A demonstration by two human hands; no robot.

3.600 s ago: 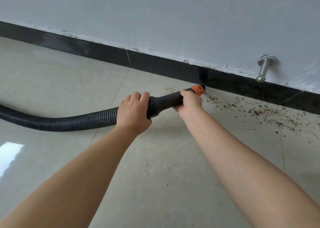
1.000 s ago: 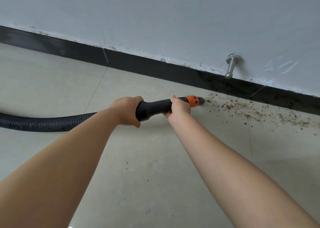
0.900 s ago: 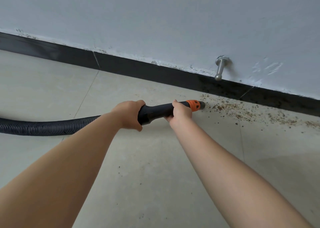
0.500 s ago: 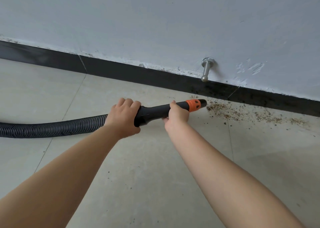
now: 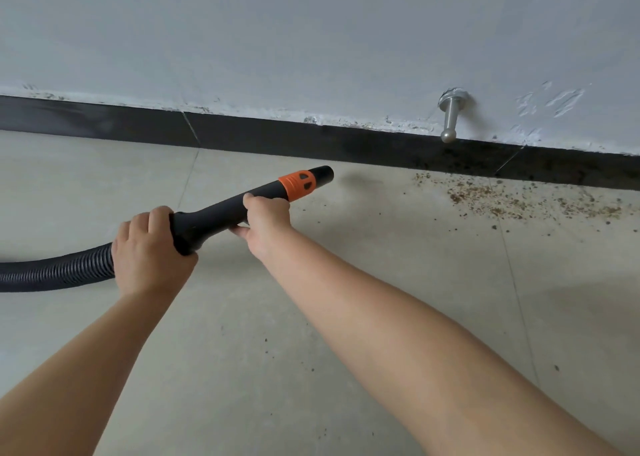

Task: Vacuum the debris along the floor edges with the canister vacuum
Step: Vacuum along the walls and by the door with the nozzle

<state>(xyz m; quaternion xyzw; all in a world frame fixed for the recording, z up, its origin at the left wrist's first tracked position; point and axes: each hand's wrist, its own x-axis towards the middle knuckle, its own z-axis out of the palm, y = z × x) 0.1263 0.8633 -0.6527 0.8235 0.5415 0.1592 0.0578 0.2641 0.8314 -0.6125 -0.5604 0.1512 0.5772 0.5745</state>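
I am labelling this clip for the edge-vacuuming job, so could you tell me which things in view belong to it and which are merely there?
Part of the job:
- vacuum nozzle
- ribbed hose
- debris by the skirting
- left hand and right hand, both gripping

Merely there:
- metal door stop
- wall

You see a pale gray wall (image 5: 311, 33) with a black strip (image 5: 263, 140) along its bottom. A shiny metal door stopper (image 5: 450, 116) sticks out of it. The floor (image 5: 381, 265) has big, smooth, light tiles.
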